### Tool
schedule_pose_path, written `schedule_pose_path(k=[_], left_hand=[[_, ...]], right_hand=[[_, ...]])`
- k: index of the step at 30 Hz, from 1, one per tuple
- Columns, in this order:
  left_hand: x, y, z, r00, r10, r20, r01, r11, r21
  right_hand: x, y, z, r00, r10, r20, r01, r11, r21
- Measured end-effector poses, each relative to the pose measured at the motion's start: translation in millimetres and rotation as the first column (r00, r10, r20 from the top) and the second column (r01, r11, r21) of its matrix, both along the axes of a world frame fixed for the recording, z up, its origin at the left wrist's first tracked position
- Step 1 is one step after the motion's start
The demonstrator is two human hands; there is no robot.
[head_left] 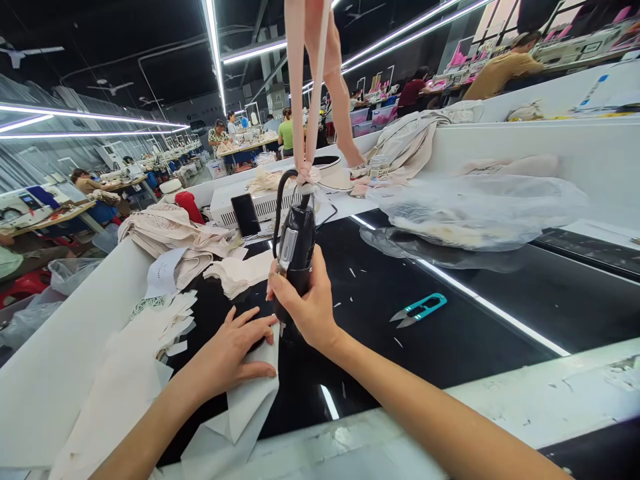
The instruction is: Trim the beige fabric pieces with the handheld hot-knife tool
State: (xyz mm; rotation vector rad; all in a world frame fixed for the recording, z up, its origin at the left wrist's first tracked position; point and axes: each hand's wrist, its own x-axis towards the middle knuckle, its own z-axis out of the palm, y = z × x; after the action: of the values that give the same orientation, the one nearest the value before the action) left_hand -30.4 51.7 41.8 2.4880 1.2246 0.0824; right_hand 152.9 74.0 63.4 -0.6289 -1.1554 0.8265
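Note:
My right hand (313, 303) is wrapped round the upright black corded power tool (291, 263), which hangs from pale fabric straps (300, 120). Its lower tip points down at the edge of a white cloth piece (250, 400); whether it touches is unclear. On that cloth lies my left hand (235, 360), palm down with fingers spread, just left of the tool. Part of the cloth is folded over toward the front edge. To the right, blue-handled thread snips (419, 309) lie on the shiny black tabletop (350, 353).
Cut white pieces (125, 373) and beige cloth piles (175, 233) line the left side. Behind are a phone (245, 215), a white vented box (225, 203) and a roll of tape (333, 172). A clear plastic bag (475, 210) lies right. Several people sit at sewing machines beyond.

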Motion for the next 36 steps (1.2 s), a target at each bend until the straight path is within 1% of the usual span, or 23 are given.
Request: schedule_pose_path(k=[7, 14, 21, 28, 33, 36], left_hand=[[1.9, 1.6, 5.6, 0.999, -0.012, -0.031, 0.012, 1.0, -0.011], [3.1, 2.2, 10.6, 1.0, -0.019, -0.022, 0.019, 1.0, -0.011], [0.1, 4.4, 6.6, 0.999, -0.038, 0.015, 0.038, 0.999, 0.001], [-0.2, 5.5, 5.5, 0.999, -0.044, -0.001, 0.044, 0.999, 0.003], [-1.5, 6.6, 3.5, 0.998, -0.064, 0.016, 0.064, 0.997, 0.041], [-2.3, 7.2, 2.4, 0.997, -0.067, 0.022, 0.066, 0.997, 0.037]], right_hand=[[-5.3, -0.1, 5.2, 1.0, 0.022, -0.008, -0.022, 0.999, 0.024], [-7.0, -1.1, 0.4, 0.999, 0.044, 0.004, -0.044, 0.999, 0.021], [-8.1, -0.7, 0.9, 0.999, 0.042, 0.023, -0.042, 0.999, 0.023], [-5.1, -6.9, 3.5, 0.996, 0.092, -0.008, -0.092, 0.996, 0.011], [-5.8, -13.3, 1.7, 0.991, 0.131, -0.009, -0.131, 0.991, 0.021], [-7.0, -13.8, 0.3, 0.991, 0.132, 0.001, -0.132, 0.991, 0.025]])
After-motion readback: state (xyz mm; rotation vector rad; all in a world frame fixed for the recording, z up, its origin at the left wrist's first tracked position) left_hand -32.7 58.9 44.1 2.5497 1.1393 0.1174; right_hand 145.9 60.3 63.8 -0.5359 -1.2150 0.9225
